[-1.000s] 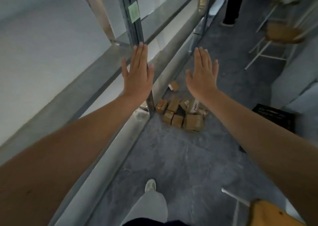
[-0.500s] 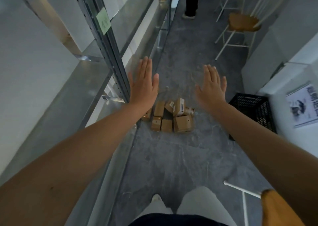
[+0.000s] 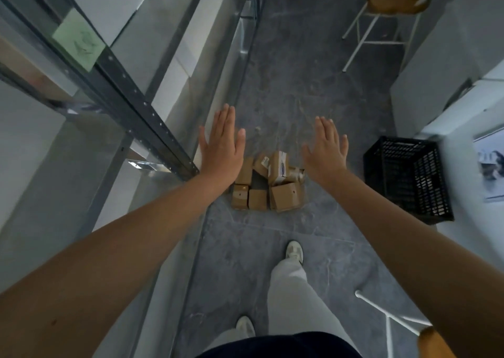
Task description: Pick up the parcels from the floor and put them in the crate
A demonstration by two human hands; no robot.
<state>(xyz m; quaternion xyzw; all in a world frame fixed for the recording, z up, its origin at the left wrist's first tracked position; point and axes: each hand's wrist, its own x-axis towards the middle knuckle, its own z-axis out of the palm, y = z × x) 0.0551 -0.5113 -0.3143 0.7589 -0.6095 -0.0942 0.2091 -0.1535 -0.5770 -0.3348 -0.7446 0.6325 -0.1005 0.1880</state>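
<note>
Several small brown cardboard parcels lie in a heap on the grey floor by the foot of a metal shelf post. A black plastic crate stands on the floor to their right, against the white wall. My left hand is stretched out flat, palm down, fingers straight, in the air above the left side of the heap and holding nothing. My right hand is held out flat the same way above the heap's right side, also holding nothing. My left hand and forearm hide part of the leftmost parcels.
A metal shelving rack runs along the left of the narrow aisle. A wooden stool with white legs stands at the far right. Another stool's leg is near my right elbow. My feet stand just short of the parcels.
The view has tilted down and come closer to the parcels. The crate is now fully in sight at the right. Both hands stay flat and spread, now lower over the heap.
</note>
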